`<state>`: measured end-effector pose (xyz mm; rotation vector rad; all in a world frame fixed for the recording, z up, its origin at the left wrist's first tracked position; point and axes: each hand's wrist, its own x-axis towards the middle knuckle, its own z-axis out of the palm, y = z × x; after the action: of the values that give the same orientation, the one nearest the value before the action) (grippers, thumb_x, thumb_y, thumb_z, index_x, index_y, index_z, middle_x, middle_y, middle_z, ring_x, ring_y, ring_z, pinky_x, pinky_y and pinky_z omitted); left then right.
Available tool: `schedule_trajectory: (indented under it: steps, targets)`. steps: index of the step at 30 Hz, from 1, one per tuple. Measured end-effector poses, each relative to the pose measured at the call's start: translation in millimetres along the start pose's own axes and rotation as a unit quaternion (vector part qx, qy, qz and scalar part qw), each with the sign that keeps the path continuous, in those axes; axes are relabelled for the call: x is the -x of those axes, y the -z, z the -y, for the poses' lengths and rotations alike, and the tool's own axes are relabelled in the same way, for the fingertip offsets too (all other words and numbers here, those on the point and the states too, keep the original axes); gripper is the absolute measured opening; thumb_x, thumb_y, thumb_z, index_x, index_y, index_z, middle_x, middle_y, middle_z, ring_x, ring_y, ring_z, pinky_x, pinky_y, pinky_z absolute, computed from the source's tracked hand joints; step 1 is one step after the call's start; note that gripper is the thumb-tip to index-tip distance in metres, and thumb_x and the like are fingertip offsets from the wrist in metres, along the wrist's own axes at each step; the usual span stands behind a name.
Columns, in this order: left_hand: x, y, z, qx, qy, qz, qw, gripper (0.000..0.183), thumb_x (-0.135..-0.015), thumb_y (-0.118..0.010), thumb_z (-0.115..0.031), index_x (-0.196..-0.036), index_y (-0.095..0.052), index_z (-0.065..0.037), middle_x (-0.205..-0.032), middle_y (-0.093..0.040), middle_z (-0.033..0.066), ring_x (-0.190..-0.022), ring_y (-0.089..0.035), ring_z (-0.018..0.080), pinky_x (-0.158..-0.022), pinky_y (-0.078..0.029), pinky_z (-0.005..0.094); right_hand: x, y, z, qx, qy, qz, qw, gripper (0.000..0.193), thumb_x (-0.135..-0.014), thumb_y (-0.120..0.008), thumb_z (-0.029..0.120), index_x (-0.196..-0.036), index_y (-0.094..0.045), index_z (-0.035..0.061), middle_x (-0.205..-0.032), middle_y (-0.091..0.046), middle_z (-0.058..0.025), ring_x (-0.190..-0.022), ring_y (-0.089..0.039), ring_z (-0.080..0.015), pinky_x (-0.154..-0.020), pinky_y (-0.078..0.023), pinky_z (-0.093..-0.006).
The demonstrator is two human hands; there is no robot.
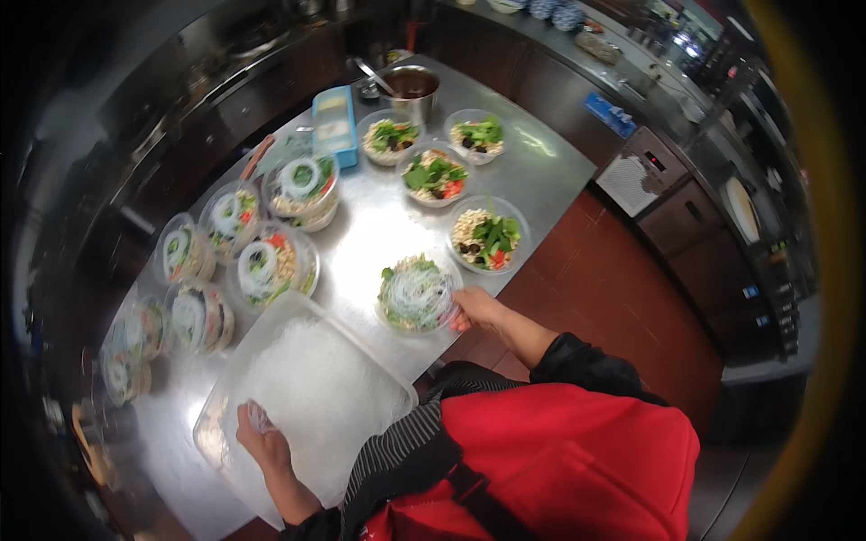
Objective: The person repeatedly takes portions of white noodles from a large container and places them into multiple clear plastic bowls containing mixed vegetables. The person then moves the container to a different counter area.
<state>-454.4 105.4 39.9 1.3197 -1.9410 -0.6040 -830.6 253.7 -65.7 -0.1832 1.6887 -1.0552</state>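
My right hand point(476, 309) grips the rim of a clear round bowl point(416, 326) at the table's near edge. Inside it, a tangle of glass noodles point(418, 296) covers green leaves. My left hand point(262, 436) is over a large translucent tub point(209, 397), its fingers closed round a small clump of clear noodles point(259, 417). Pale, translucent noodles point(316, 361) fill the tub. Beyond my right hand stands an uncovered bowl point(487, 236) of leaves, pale beans or nuts, dark pieces and red bits, with several similar bowls point(436, 175) behind it.
Several filled bowls with noodles on top point(271, 263) are grouped and stacked at the left. Farther back are a blue container point(335, 126) and a steel pot point(415, 90) with a ladle point(375, 77). Everything rests on a steel table point(356, 234); counters line the kitchen.
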Motion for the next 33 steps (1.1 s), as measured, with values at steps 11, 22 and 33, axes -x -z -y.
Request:
schedule_trajectory:
  steps: [11,22,33]
  targets:
    - [-37.4,93.1,-71.9,0.43,0.112,-0.103,0.89,0.03,-0.093,-0.04,-0.027,-0.072,-0.044,-0.006,-0.05,-0.029,-0.0045,-0.041,-0.025,0.0049,-0.038,-0.019,0.0203,21.8,-27.8,79.4,0.184,0.118,0.001,0.976,0.042,-0.088,-0.048,0.034,-0.094,-0.055,-0.0065,-0.067,-0.059,-0.0117,-0.042,-0.054,-0.0132,-0.037,-0.04,-0.0218]
    - [-50.2,119.1,-128.1,0.262,-0.143,-0.088,0.95,0.021,-0.092,-0.041,-0.012,-0.076,-0.051,-0.004,-0.056,-0.04,-0.0027,-0.043,-0.036,0.002,-0.037,-0.026,0.0177,134.6,-142.8,135.6,0.167,0.188,0.552,0.795,0.046,-0.094,-0.034,0.034,-0.096,-0.057,-0.0055,-0.077,-0.063,-0.0129,-0.056,-0.061,-0.018,-0.053,-0.05,-0.0266]
    - [37.2,19.2,-68.0,-0.184,-0.253,-0.072,0.947,0.045,-0.072,-0.055,-0.023,-0.114,-0.049,-0.008,-0.122,-0.044,0.0089,-0.119,-0.037,0.0293,-0.1,-0.007,0.058,138.8,-239.0,72.3,-0.08,-0.046,0.481,0.872,0.043,-0.092,-0.036,0.035,-0.121,-0.042,0.0046,-0.113,-0.051,-0.0094,-0.1,-0.053,-0.0172,-0.08,-0.047,-0.0307]
